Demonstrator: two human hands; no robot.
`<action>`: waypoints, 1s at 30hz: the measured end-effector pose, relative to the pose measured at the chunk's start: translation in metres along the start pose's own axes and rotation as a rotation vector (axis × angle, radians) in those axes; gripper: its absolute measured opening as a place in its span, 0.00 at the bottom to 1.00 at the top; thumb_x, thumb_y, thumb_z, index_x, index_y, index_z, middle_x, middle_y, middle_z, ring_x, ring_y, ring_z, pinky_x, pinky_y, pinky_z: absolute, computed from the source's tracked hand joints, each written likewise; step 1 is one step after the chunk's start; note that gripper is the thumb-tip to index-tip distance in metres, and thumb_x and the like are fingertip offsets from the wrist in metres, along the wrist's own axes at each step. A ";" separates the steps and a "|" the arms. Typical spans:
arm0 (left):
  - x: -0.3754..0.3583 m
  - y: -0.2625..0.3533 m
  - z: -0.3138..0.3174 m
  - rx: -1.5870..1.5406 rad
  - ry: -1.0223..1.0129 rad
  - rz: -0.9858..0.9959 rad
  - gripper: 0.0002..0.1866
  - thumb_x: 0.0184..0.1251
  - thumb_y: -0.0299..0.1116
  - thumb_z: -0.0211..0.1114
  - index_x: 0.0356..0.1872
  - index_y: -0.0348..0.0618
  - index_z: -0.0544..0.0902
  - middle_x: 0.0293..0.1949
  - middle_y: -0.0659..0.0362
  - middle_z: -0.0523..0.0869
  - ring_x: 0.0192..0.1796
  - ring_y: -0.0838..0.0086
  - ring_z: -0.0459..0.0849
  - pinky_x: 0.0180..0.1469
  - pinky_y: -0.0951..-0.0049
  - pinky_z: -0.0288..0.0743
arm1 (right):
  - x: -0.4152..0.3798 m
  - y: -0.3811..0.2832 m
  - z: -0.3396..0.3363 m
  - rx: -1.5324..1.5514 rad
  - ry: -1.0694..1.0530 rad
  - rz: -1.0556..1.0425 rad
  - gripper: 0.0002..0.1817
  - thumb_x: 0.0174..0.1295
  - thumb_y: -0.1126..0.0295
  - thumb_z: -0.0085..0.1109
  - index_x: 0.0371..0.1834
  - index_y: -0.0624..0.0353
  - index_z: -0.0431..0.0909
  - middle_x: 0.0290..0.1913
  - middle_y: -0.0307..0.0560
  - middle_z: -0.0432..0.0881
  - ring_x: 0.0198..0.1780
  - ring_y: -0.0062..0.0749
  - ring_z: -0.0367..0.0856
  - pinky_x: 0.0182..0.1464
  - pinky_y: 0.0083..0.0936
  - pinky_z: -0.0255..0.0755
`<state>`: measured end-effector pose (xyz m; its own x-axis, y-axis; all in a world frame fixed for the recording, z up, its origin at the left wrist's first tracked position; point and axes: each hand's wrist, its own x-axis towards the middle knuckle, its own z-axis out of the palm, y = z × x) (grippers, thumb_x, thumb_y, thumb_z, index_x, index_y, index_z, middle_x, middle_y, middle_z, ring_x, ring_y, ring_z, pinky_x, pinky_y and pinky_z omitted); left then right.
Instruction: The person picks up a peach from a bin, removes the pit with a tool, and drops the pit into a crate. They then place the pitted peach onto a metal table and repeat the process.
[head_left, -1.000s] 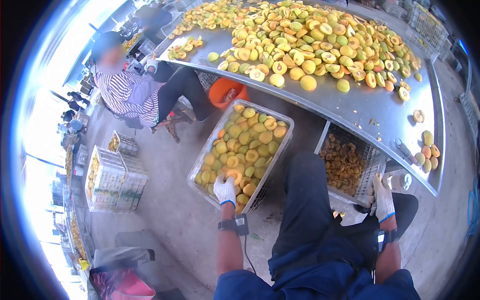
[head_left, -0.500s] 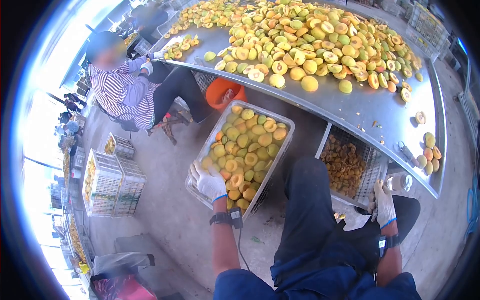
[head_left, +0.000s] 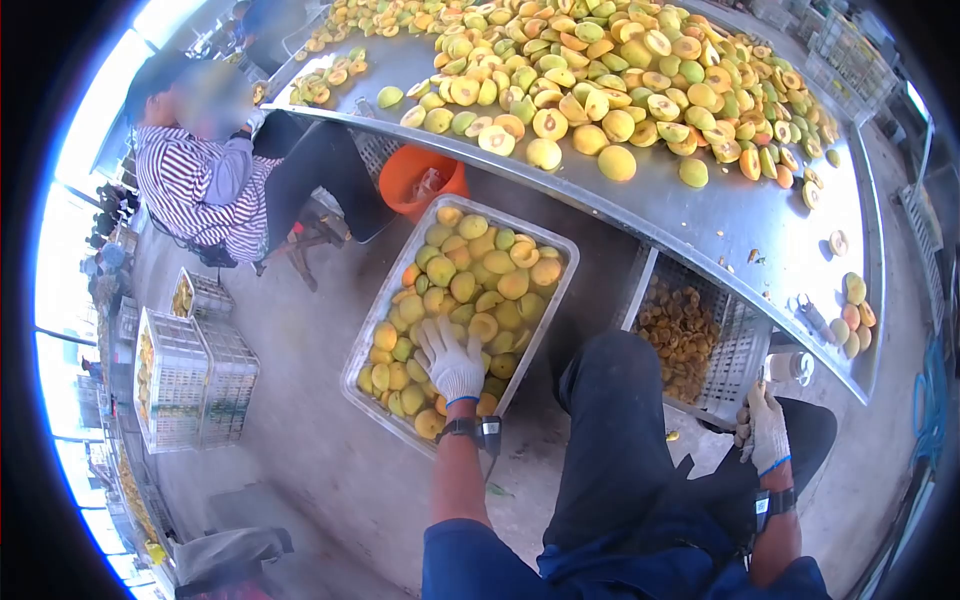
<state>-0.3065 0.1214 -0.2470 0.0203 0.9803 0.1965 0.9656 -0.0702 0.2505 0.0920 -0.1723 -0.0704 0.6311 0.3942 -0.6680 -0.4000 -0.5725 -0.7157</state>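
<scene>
My left hand (head_left: pixel 452 368), in a white knit glove with a blue cuff edge, lies with fingers spread on yellow-green peach-like fruit (head_left: pixel 465 268). The fruit fills a pale plastic crate (head_left: pixel 360 350) on the floor to the left of my knees. Over by my right knee is my right hand (head_left: pixel 768 430), also gloved, its stained fingers curled in. Whatever those fingers hold, if anything, cannot be made out. Just above that hand stands a whitish cup-like container (head_left: pixel 792 367).
A metal table (head_left: pixel 700 235) carries a heap of halved fruit (head_left: pixel 600 85). Under it are a crate of brown pits or scraps (head_left: pixel 680 335) and an orange bucket (head_left: pixel 415 180). A grey-handled tool (head_left: pixel 815 318) lies at its right. A seated person (head_left: pixel 205 185) and stacked crates (head_left: pixel 195 380) are leftward.
My left hand has moved from the crate's left edge onto the fruit inside. The view has shifted slightly, and the crate appears a little further left. My right hand stays by the knee.
</scene>
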 end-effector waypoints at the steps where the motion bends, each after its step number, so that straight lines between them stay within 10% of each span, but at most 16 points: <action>1: -0.001 0.000 -0.003 -0.033 -0.012 -0.004 0.37 0.76 0.51 0.61 0.79 0.43 0.68 0.81 0.43 0.64 0.83 0.46 0.57 0.81 0.38 0.50 | -0.001 -0.002 0.001 -0.005 0.004 -0.019 0.17 0.81 0.52 0.52 0.41 0.55 0.73 0.23 0.35 0.71 0.15 0.20 0.68 0.17 0.24 0.66; 9: 0.002 0.006 -0.066 -0.603 0.424 -0.160 0.23 0.82 0.35 0.58 0.68 0.28 0.77 0.68 0.40 0.80 0.71 0.47 0.78 0.75 0.58 0.69 | -0.016 -0.005 -0.013 -0.033 -0.043 -0.082 0.18 0.81 0.51 0.52 0.43 0.55 0.73 0.23 0.35 0.71 0.16 0.20 0.68 0.18 0.22 0.65; 13: 0.020 0.045 -0.124 -0.585 0.541 -0.122 0.18 0.81 0.33 0.61 0.60 0.28 0.82 0.59 0.44 0.85 0.60 0.54 0.84 0.66 0.58 0.76 | -0.029 -0.011 -0.016 0.631 -0.425 -0.022 0.19 0.80 0.48 0.53 0.52 0.53 0.76 0.25 0.31 0.70 0.18 0.14 0.61 0.19 0.18 0.57; 15: 0.029 0.088 -0.155 -0.726 0.509 0.093 0.16 0.80 0.31 0.60 0.57 0.27 0.83 0.55 0.46 0.87 0.57 0.56 0.85 0.63 0.60 0.78 | -0.021 -0.015 -0.009 -0.115 -0.274 -0.240 0.21 0.79 0.48 0.55 0.55 0.55 0.78 0.28 0.32 0.75 0.21 0.15 0.69 0.22 0.20 0.65; 16: 0.028 0.129 -0.178 -0.784 0.421 0.117 0.14 0.81 0.30 0.60 0.55 0.28 0.84 0.53 0.47 0.88 0.54 0.57 0.86 0.61 0.60 0.78 | -0.006 -0.001 -0.007 -0.412 -0.259 -0.446 0.22 0.78 0.47 0.57 0.52 0.57 0.79 0.31 0.34 0.79 0.25 0.18 0.74 0.27 0.20 0.69; 17: 0.025 0.169 -0.198 -0.839 0.328 0.147 0.13 0.81 0.30 0.59 0.53 0.29 0.85 0.50 0.48 0.89 0.52 0.58 0.87 0.60 0.61 0.79 | -0.019 -0.023 -0.003 -0.404 -0.228 -0.230 0.22 0.77 0.48 0.58 0.49 0.59 0.80 0.33 0.35 0.81 0.29 0.19 0.76 0.32 0.18 0.70; 18: 0.023 0.200 -0.201 -0.891 0.217 0.206 0.11 0.79 0.28 0.61 0.50 0.31 0.87 0.47 0.49 0.90 0.50 0.59 0.88 0.59 0.62 0.79 | -0.014 -0.010 -0.003 0.079 -0.290 -0.024 0.22 0.76 0.49 0.59 0.44 0.60 0.81 0.33 0.35 0.82 0.32 0.19 0.76 0.34 0.18 0.71; 25: -0.061 0.455 -0.200 -1.028 -0.499 0.918 0.10 0.70 0.31 0.67 0.44 0.36 0.90 0.43 0.45 0.91 0.46 0.53 0.90 0.55 0.63 0.82 | -0.008 0.003 -0.007 0.114 -0.247 -0.054 0.18 0.73 0.54 0.60 0.42 0.60 0.81 0.27 0.38 0.79 0.23 0.22 0.77 0.24 0.25 0.70; 28: -0.092 0.545 -0.153 -0.918 -0.584 1.089 0.13 0.69 0.38 0.66 0.43 0.41 0.91 0.43 0.44 0.91 0.48 0.48 0.89 0.55 0.56 0.81 | 0.023 0.033 0.007 0.129 -0.211 -0.188 0.17 0.73 0.56 0.61 0.45 0.61 0.81 0.29 0.40 0.82 0.25 0.25 0.80 0.27 0.26 0.73; 30: -0.112 0.594 -0.119 -0.774 -0.633 1.174 0.14 0.68 0.41 0.67 0.45 0.45 0.91 0.43 0.45 0.90 0.48 0.47 0.88 0.55 0.54 0.81 | 0.060 0.085 0.028 0.257 -0.170 -0.665 0.17 0.75 0.56 0.60 0.49 0.62 0.83 0.32 0.41 0.86 0.30 0.29 0.84 0.33 0.31 0.77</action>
<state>0.2341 -0.0521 -0.0074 0.9438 0.2077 0.2569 -0.0342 -0.7119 0.7014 0.0779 -0.1772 -0.1771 0.6910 0.7180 -0.0835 -0.1252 0.0051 -0.9921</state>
